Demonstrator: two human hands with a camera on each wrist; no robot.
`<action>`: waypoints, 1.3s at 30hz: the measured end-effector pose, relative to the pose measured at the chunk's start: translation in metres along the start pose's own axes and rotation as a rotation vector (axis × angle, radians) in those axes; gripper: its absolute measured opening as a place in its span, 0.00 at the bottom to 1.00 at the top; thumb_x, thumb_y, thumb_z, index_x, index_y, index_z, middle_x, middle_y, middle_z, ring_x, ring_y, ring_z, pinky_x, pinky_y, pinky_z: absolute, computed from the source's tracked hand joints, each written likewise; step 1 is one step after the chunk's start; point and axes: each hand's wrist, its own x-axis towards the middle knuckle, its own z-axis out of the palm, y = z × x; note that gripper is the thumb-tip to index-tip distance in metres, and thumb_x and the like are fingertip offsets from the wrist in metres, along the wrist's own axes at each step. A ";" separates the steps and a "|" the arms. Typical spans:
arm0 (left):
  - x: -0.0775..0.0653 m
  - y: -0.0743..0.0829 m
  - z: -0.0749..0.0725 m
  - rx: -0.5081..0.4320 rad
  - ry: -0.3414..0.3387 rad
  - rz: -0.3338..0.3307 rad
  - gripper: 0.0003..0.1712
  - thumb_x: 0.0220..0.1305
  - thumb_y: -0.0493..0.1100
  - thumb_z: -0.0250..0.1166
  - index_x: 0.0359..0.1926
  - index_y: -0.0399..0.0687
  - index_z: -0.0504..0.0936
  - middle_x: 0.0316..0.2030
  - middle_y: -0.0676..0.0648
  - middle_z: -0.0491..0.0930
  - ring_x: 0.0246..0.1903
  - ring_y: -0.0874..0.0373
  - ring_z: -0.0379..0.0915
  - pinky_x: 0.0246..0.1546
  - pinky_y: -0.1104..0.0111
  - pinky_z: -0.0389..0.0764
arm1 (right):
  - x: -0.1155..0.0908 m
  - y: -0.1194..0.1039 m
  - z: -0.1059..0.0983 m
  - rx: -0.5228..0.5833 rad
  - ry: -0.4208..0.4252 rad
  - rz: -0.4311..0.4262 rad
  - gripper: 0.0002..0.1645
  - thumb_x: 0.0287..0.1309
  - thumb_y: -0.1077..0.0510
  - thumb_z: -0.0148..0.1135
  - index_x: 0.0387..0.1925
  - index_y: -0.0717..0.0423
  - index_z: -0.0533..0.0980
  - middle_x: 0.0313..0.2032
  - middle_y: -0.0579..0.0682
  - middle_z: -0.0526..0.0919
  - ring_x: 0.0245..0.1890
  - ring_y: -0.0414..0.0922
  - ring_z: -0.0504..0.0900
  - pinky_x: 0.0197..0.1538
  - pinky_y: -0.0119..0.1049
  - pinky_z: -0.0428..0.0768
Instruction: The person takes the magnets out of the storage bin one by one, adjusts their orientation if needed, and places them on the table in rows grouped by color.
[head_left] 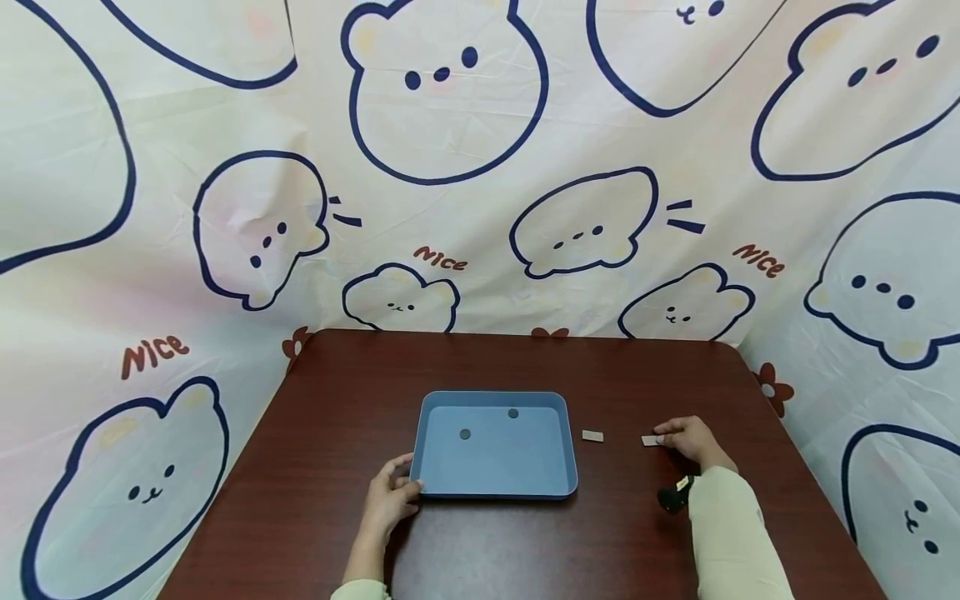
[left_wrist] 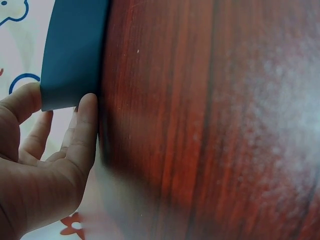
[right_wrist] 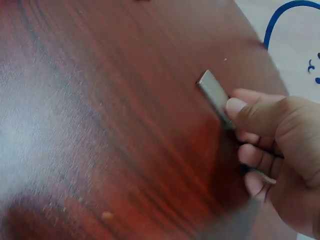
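Note:
A shallow blue tray [head_left: 495, 467] lies on the table, with two small round grey discs in it, one disc [head_left: 465, 434] left of the middle and the other disc [head_left: 513, 413] near the back. My left hand [head_left: 392, 495] grips the tray's front left corner; the left wrist view shows fingers at both faces of the tray's wall [left_wrist: 75, 60]. To the right, my right hand [head_left: 688, 437] pinches a small flat rectangular grey piece [right_wrist: 215, 92] between thumb and fingers, close over the tabletop. A pale sliver [right_wrist: 262, 175] shows among its lower curled fingers.
A second small flat rectangular piece [head_left: 592, 436] lies between the tray and my right hand. The dark red-brown wooden table [head_left: 540, 550] is edged at back and sides by a cartoon-printed cloth [head_left: 480, 217]. A dark device [head_left: 675, 495] sits at my right wrist.

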 end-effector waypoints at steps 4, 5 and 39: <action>-0.001 0.000 0.000 0.001 -0.001 0.004 0.29 0.60 0.30 0.60 0.63 0.38 0.66 0.47 0.33 0.75 0.34 0.48 0.74 0.29 0.57 0.78 | -0.006 -0.008 0.000 0.013 0.028 0.010 0.17 0.57 0.64 0.60 0.47 0.71 0.76 0.43 0.65 0.78 0.43 0.59 0.73 0.45 0.52 0.71; -0.001 0.000 0.000 0.001 0.001 0.003 0.29 0.60 0.30 0.60 0.63 0.38 0.66 0.46 0.33 0.75 0.33 0.48 0.74 0.29 0.57 0.78 | -0.008 -0.011 0.001 0.034 0.033 0.010 0.18 0.58 0.64 0.59 0.49 0.71 0.75 0.43 0.65 0.78 0.43 0.59 0.74 0.45 0.52 0.71; 0.001 0.000 0.001 0.005 0.017 -0.004 0.29 0.60 0.30 0.60 0.63 0.38 0.66 0.45 0.33 0.76 0.32 0.49 0.74 0.27 0.58 0.78 | -0.015 -0.086 0.069 0.577 0.074 -0.034 0.29 0.56 0.53 0.65 0.58 0.59 0.72 0.45 0.55 0.77 0.48 0.49 0.74 0.52 0.53 0.70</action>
